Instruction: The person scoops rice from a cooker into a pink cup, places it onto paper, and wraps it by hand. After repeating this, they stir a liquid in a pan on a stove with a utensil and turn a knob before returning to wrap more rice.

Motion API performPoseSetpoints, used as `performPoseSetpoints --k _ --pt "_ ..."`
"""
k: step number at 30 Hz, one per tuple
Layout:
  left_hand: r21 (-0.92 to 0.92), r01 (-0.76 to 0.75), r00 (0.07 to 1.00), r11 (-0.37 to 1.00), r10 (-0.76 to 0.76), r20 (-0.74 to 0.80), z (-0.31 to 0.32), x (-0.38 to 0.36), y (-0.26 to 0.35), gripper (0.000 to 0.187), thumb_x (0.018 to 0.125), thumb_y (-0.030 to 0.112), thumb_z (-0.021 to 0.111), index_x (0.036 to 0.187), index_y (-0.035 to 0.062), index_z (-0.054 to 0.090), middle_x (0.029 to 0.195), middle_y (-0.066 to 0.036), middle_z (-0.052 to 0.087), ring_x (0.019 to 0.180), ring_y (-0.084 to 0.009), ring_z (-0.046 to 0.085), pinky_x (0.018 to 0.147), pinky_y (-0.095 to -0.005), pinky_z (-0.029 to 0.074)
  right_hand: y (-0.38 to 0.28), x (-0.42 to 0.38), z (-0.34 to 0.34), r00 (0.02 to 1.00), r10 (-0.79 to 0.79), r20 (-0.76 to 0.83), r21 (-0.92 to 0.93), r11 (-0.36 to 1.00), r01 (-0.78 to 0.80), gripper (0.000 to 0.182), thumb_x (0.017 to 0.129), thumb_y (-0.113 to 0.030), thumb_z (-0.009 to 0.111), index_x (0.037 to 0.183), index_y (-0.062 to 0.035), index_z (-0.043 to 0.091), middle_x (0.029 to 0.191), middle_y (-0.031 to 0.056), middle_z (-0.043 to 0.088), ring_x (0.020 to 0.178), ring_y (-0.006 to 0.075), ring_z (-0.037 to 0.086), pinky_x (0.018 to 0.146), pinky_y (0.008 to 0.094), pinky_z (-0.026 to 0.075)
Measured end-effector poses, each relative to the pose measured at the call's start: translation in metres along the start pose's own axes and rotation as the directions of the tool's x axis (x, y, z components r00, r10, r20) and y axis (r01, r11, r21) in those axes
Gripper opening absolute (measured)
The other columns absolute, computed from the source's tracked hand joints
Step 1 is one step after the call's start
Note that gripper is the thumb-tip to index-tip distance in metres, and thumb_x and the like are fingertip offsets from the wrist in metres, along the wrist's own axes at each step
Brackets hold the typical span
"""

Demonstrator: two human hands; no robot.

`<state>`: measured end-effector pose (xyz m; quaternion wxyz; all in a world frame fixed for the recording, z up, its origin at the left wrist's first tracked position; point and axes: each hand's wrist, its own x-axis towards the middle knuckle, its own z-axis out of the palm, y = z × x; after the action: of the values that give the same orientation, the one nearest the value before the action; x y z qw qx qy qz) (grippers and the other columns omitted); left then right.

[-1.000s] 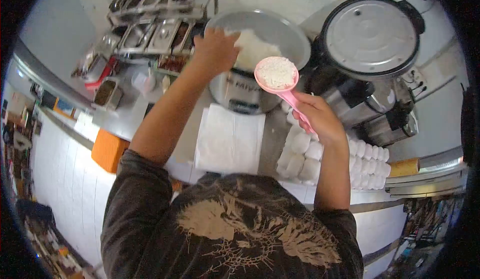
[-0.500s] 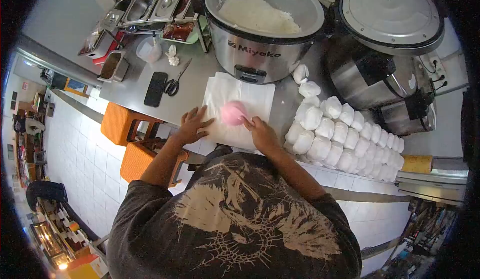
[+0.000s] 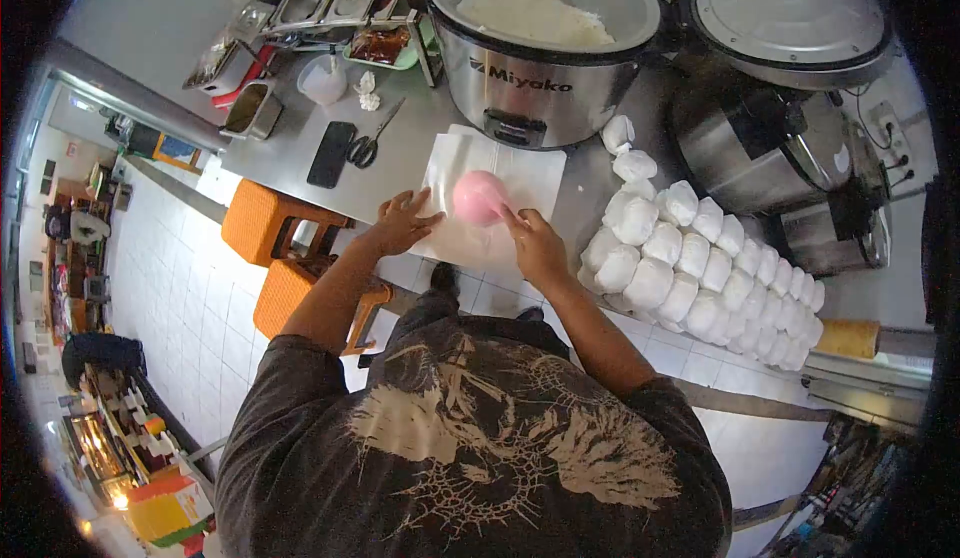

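A shiny grey desk (image 3: 285, 158) carries white paper (image 3: 530, 178), a rice cooker (image 3: 545, 70), white bundles (image 3: 690, 268), a phone (image 3: 331, 155) and scissors (image 3: 366, 148).

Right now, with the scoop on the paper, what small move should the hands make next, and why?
I'd probably lift the pink scoop straight up with the right hand, keeping the left hand at the white paper. The scoop sits bowl-down there, the right hand grips its handle, and the left hand's fingers are at the paper's left edge. Whatever lies under the bowl is hidden.
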<state>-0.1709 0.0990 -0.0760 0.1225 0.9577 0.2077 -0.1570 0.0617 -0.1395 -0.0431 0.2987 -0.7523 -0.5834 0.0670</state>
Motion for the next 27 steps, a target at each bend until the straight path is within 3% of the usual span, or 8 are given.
performPoseSetpoints --k 3,7,9,11,15,18,21,27 --pt "-0.088 0.033 0.997 0.996 -0.038 -0.061 -0.008 -0.002 0.007 0.035 0.101 0.046 0.052 0.129 0.0344 0.067 0.162 -0.010 0.029 0.144 -0.0401 0.029 0.113 -0.0615 0.026 -0.010 -0.012 -0.006 0.952 0.201 -0.232 0.205 0.967 -0.155 0.064 0.088 -0.002 0.058 0.150 -0.0154 0.047 0.113 0.0158 0.056 0.098 0.0347 0.062 0.084 0.0439 0.054" --pt "-0.379 -0.074 0.959 0.923 -0.039 -0.282 -0.020 0.004 0.012 0.028 0.095 0.038 0.064 0.101 0.0138 0.078 0.142 -0.014 0.056 0.121 -0.0367 0.057 0.101 -0.0494 0.044 0.018 -0.020 0.006 0.834 0.510 -0.211 0.061 0.858 -0.510 0.075 0.092 -0.004 0.058 0.157 -0.0028 0.021 0.129 0.0295 0.046 0.110 0.0455 0.052 0.098 0.0532 0.043" --pt "-0.427 -0.198 0.893 0.882 -0.017 -0.449 -0.012 0.011 0.008 0.032 0.092 0.031 0.069 0.086 0.0005 0.077 0.125 -0.017 0.068 0.093 -0.0351 0.071 0.085 -0.0407 0.055 0.028 -0.022 0.019 0.858 0.368 -0.357 -0.188 0.872 -0.453 0.076 0.092 -0.007 0.059 0.158 -0.0036 0.021 0.133 0.0297 0.046 0.114 0.0464 0.050 0.101 0.0557 0.040" --pt "-0.662 -0.172 0.917 0.729 -0.126 -0.377 0.001 0.020 0.001 0.027 0.092 0.026 0.070 0.092 0.0001 0.076 0.122 -0.018 0.069 0.091 -0.0315 0.071 0.083 -0.0404 0.056 0.022 -0.020 0.029 0.845 0.409 -0.346 -0.321 0.794 -0.516 0.074 0.091 -0.017 0.064 0.155 -0.0040 0.029 0.141 0.0288 0.044 0.124 0.0464 0.045 0.110 0.0574 0.031" --pt "-0.988 -0.071 0.990 0.136 -0.115 -0.087 0.001 0.020 -0.006 0.033 0.094 0.018 0.070 0.119 -0.0027 0.065 0.125 -0.013 0.066 0.100 -0.0173 0.067 0.087 -0.0344 0.058 -0.068 0.001 0.005 0.974 0.074 -0.215 -0.108 0.989 -0.099 0.063 0.083 -0.028 0.075 0.138 -0.0035 0.054 0.134 0.0211 0.053 0.126 0.0392 0.047 0.107 0.0533 0.035" --pt "-0.999 -0.005 0.987 0.047 -0.163 -0.013 -0.005 0.022 -0.009 0.028 0.092 0.010 0.069 0.119 0.0036 0.067 0.110 -0.011 0.067 0.088 -0.0178 0.067 0.079 -0.0321 0.059 -0.069 -0.005 0.029 0.962 0.267 -0.048 -0.173 0.947 -0.272 0.059 0.081 -0.025 0.077 0.134 -0.0064 0.059 0.132 0.0179 0.058 0.122 0.0361 0.052 0.102 0.0536 0.040" --pt "-0.824 -0.276 0.958 0.495 0.071 -0.278 -0.046 -0.003 -0.006 0.029 0.089 0.010 0.073 0.116 0.0036 0.068 0.112 -0.013 0.065 0.088 -0.0219 0.068 0.083 -0.0345 0.059 -0.039 -0.020 0.045 0.932 0.343 -0.119 -0.132 0.925 -0.357 0.026 0.082 -0.014 0.072 0.108 -0.0084 0.071 0.104 0.0131 0.068 0.106 0.0333 0.061 0.093 0.0472 0.047" --pt "-0.455 -0.489 0.860 0.744 0.324 -0.395 -0.009 -0.007 -0.046 0.025 0.083 0.011 0.078 0.105 0.0033 0.069 0.106 -0.015 0.068 0.094 -0.0348 0.065 0.078 -0.0424 0.055 -0.057 -0.033 0.020 0.962 0.218 -0.167 0.081 0.975 -0.207 0.011 0.081 -0.002 0.071 0.092 -0.0036 0.072 0.097 0.0130 0.070 0.102 0.0331 0.064 0.093 0.0427 0.050"
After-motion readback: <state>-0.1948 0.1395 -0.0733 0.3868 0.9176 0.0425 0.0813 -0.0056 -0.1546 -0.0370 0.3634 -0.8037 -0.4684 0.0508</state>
